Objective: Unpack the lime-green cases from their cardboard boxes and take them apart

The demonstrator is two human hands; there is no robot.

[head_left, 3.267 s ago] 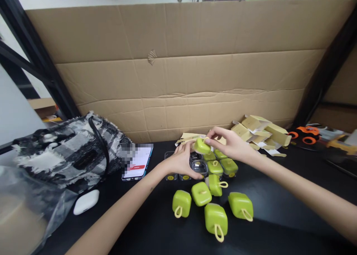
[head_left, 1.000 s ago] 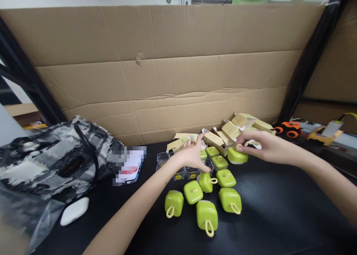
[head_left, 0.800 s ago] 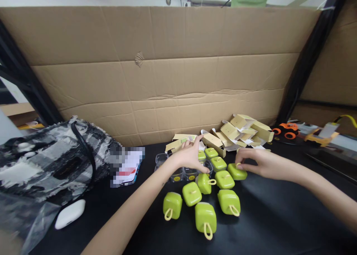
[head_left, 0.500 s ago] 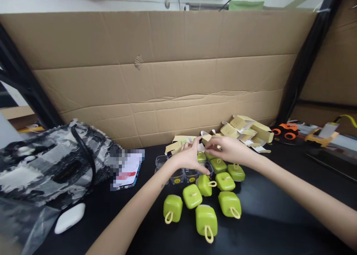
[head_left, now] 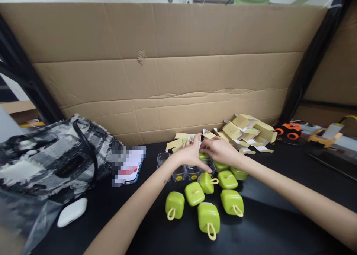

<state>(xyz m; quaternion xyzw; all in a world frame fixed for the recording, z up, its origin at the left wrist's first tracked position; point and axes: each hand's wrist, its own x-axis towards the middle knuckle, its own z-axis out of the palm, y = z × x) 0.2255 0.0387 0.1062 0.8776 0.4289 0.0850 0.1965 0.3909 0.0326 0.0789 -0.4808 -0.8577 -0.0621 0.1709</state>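
Nearest, glossy lime-green rounded plastic cases [head_left: 208,217] with yellow loops are spread on the matte black tabletop [head_left: 279,225]. Behind them, small clear plastic tubs [head_left: 178,172] are partly covered by the left hand [head_left: 191,156], fingers curled. The right hand [head_left: 220,150] meets it fingertip to fingertip; what is pinched cannot be told. Folded tan cardboard cartons [head_left: 245,130] are piled beyond.

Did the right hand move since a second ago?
Yes. The right hand has come leftward from the open black table beside the green cases, and now meets the left hand in front of the yellow cartons.
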